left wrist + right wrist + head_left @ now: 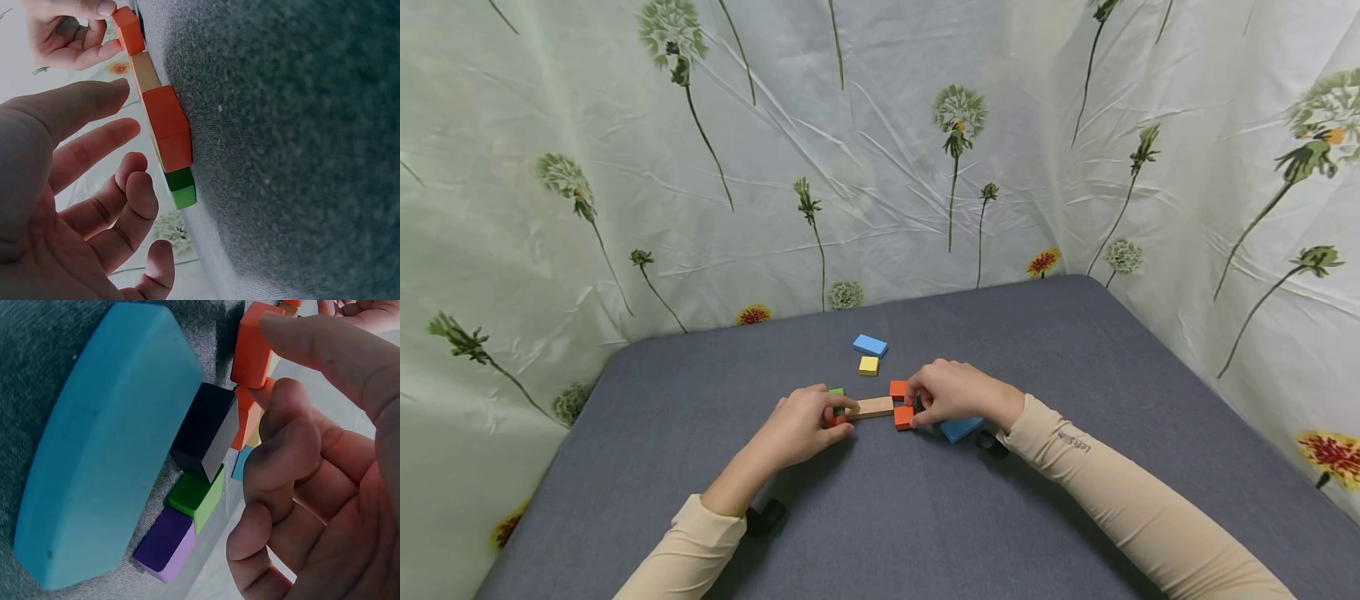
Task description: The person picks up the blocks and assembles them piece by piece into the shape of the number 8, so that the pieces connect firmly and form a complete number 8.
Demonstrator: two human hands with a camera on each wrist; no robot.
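Observation:
My right hand (958, 392) pinches an orange block (252, 347) between thumb and index finger, at the right end of a plain wooden block (871, 407). Behind it lies a second orange block (898, 389). At the wooden block's left end sit a red block (165, 119) and a green block (182, 187). Close beside the red one is my left hand (805, 425), fingers loosely bent and apart from the block in the left wrist view. Near my right hand stand a large blue block (112, 444) and a black block (203, 425).
Farther back on the grey cloth-covered table (865, 525) lie a yellow block (868, 366) and a light blue block (870, 345). In the right wrist view, a green block (195, 497) and a purple block (165, 544) lie beyond the black one. A flower-patterned curtain (880, 167) hangs behind.

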